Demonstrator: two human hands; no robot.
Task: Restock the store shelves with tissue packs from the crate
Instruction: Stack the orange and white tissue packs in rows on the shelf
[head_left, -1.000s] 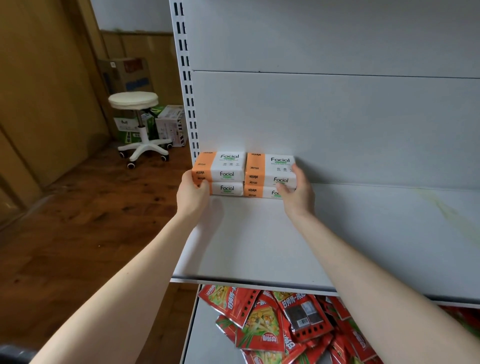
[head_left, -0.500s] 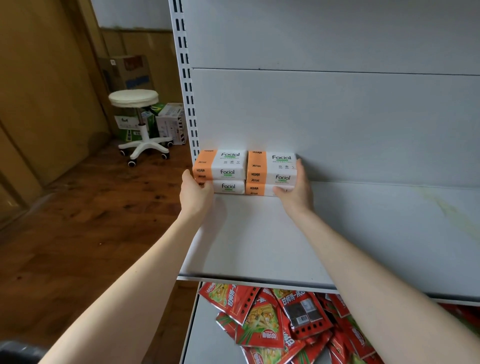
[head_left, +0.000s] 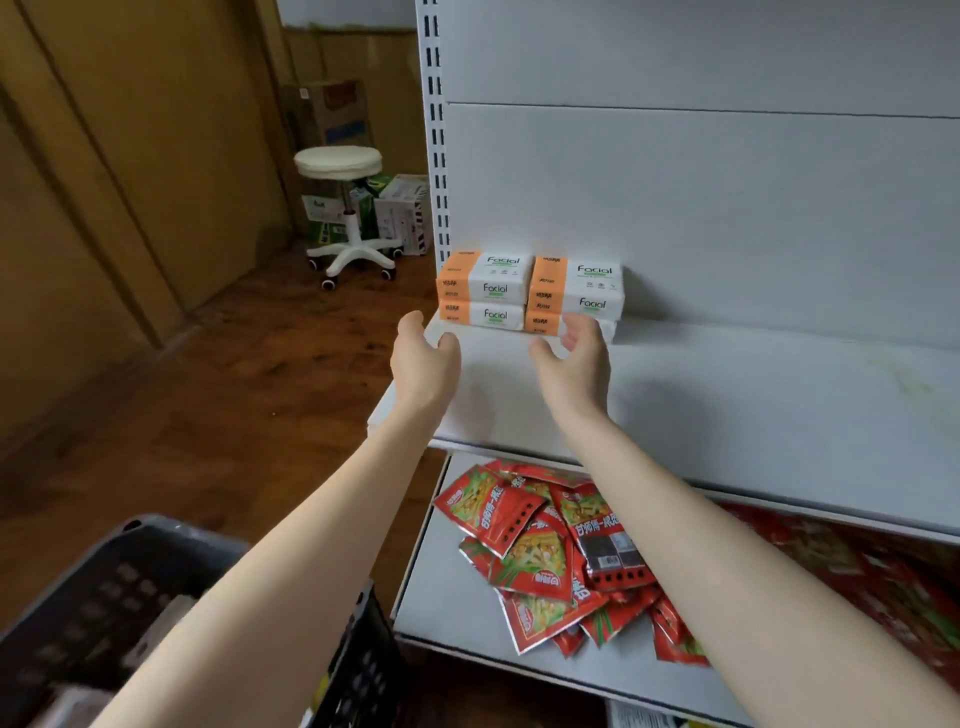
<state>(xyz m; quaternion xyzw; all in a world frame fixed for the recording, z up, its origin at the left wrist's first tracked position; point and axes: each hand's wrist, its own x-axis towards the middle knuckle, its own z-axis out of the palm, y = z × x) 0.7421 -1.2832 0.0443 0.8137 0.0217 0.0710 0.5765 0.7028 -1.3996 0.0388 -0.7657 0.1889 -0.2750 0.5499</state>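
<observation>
Two stacks of orange-and-white "Facial" tissue packs stand side by side at the back left of the white shelf (head_left: 753, 395), a left stack (head_left: 485, 291) and a right stack (head_left: 576, 296), each two packs high. My left hand (head_left: 423, 358) hovers just in front of the left stack, fingers relaxed, holding nothing. My right hand (head_left: 574, 358) is in front of the right stack, fingers loosely curled and empty, its fingertips hiding part of the lower pack. The dark plastic crate (head_left: 104, 597) sits at the bottom left, its contents blurred.
Red snack packets (head_left: 540, 551) lie piled on the lower shelf. A slotted upright (head_left: 434, 130) marks the shelf's left end. A white wheeled stool (head_left: 345, 208) and cardboard boxes (head_left: 400, 213) stand on the wooden floor to the left.
Both hands have let go of the tissue stacks and drawn back toward me. The view has tilted down, bringing the crate into sight.
</observation>
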